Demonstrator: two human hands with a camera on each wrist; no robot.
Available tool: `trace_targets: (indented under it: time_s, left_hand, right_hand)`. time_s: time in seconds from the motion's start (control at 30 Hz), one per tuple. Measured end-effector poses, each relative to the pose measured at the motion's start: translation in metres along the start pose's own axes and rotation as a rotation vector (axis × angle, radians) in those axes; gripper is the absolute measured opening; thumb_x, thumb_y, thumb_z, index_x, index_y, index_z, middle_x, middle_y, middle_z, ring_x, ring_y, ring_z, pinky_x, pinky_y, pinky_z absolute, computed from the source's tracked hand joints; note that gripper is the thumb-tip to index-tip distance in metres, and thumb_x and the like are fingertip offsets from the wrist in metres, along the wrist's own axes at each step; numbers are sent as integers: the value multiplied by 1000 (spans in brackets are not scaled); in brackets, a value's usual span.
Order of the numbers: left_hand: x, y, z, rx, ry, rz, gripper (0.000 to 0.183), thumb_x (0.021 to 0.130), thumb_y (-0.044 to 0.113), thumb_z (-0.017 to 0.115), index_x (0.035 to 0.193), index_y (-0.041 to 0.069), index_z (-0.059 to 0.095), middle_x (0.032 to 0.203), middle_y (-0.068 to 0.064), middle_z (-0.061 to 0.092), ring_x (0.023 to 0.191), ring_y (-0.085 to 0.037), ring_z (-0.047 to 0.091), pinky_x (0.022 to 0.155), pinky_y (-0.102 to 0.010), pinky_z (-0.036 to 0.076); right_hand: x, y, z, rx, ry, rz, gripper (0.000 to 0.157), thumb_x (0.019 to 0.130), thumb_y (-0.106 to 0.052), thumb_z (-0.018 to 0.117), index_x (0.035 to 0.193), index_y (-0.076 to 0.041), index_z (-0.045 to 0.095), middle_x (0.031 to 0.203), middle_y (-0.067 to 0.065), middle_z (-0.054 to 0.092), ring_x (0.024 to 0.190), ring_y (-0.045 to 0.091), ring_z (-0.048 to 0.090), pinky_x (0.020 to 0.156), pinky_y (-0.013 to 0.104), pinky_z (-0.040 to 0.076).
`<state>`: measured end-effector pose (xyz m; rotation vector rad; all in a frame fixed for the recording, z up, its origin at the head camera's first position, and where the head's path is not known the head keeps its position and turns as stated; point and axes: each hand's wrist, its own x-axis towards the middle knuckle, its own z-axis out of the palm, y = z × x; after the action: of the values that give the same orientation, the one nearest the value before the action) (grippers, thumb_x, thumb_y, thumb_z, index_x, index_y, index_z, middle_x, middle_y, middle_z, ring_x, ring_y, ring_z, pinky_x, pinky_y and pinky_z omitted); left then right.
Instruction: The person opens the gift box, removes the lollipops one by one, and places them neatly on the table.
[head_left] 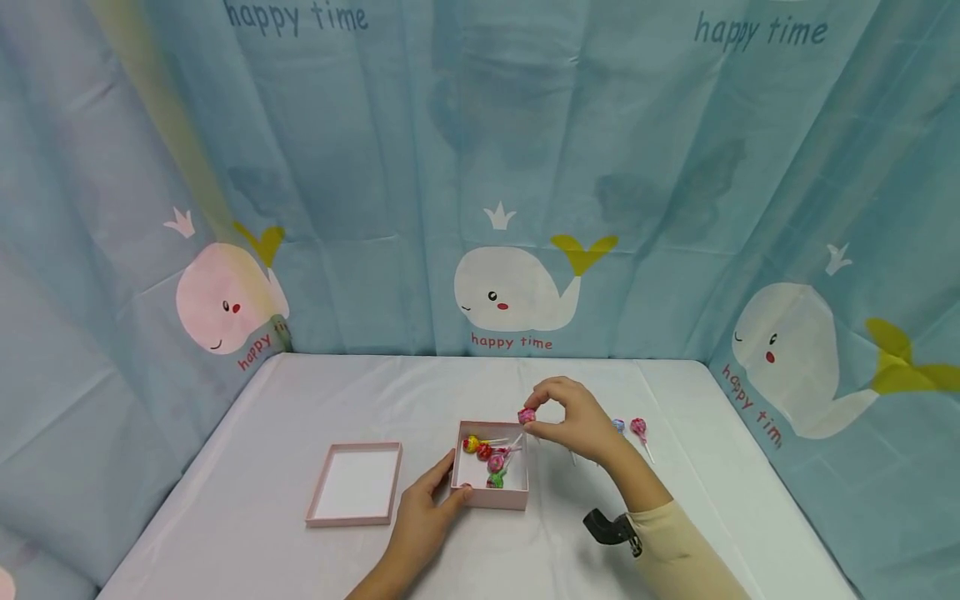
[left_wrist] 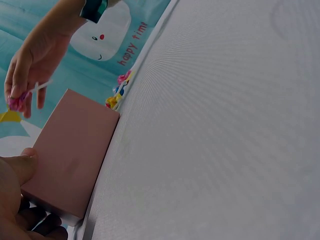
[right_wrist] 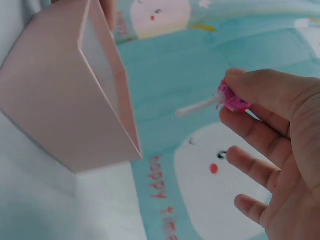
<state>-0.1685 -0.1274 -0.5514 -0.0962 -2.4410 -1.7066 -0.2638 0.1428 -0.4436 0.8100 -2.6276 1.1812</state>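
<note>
In the head view, my right hand (head_left: 581,423) pinches a pink lollipop (head_left: 527,415) by its wrapped head, between thumb and index finger. It hangs over the right rim of an uncovered pink box (head_left: 491,498). The right wrist view shows the lollipop's white stick (right_wrist: 197,106) pointing towards the box, the other fingers spread. My left hand (head_left: 422,515) grips the box at its near left corner, thumb at the front and fingers along the left side. Inside lie a yellow lollipop (head_left: 471,443), a red one (head_left: 485,452), pink lollipop (head_left: 497,462) and a green one (head_left: 495,480).
A shallow pink lid (head_left: 356,485) with a white inside lies left of the box. More lollipops, among them a pink-red lollipop (head_left: 638,427) and a blue one (head_left: 618,425), lie on the white table to the right. A blue whale-print curtain (head_left: 517,167) stands behind.
</note>
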Motion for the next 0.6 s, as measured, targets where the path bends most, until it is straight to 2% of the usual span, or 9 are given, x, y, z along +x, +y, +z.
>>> trace_targets:
  time_s: [0.2,0.4,0.6]
  left_hand:
    - [-1,2,0,-16,-1,-30,68,87,24,83,149,16,55,152,3,54,146,-22,44,120,-41,37]
    - [-1,2,0,-24,-4,-25,66,88,20,83,148,15,56,152,1,54,145,-22,44,119,-40,39]
    - [-1,2,0,-24,-11,-28,67,88,21,83,149,14,55,153,-2,53,146,-24,44,119,-41,38]
  right_hand:
    - [-22,9,-29,14,98,8,28,81,-24,90,99,-32,71,110,-12,67,115,15,59,104,53,51]
    - [-46,20,-54,-45,185,13,26,82,-27,89,103,-29,73,118,-6,68,118,18,59,100,60,52]
    - [-66,32,-78,-77,248,91,26,82,-24,89,104,-23,75,124,3,67,122,26,58,103,65,49]
